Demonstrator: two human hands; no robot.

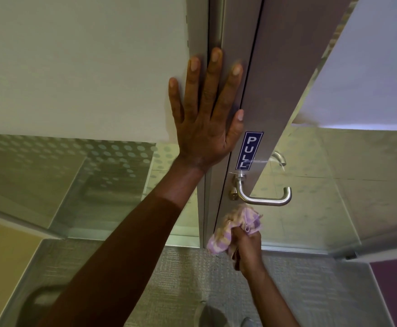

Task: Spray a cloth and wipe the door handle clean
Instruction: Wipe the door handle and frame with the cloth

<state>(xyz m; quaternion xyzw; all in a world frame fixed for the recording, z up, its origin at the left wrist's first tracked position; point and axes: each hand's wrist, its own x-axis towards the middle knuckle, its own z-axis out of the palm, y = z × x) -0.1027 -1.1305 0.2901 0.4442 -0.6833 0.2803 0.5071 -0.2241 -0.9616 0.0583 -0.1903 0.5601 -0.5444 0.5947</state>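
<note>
Presently the door is steadied by the left hand, which is spread wide and flat, palm down, across the door's edge and the frame beside it. Nothing is held in that hand. The cloth, pink and lilac, is bunched in the closed right hand and is raised just below the handle; whether it already touches the metal cannot be told, though it is very near the underside of the lever close to the lock cylinder.

Several slips are judged possible. Since the door stands ajar and the left fingers lie over the gap between door and frame, a push from the wiping hand could swing the door and pinch them. If the lever is pressed down by a firm stroke, the wipe could be cut short as the lever gives way under the cloth. Because the cloth is wadded, only a small patch would meet the metal, so the far bend of the lever and its back side could be missed. A loose corner could also snag on the lock cylinder. No spray bottle is in view, so whether the cloth is damp cannot be told; a dry cloth would merely smear. The PULL sticker above could be lifted at its edge by a stray stroke.
</note>
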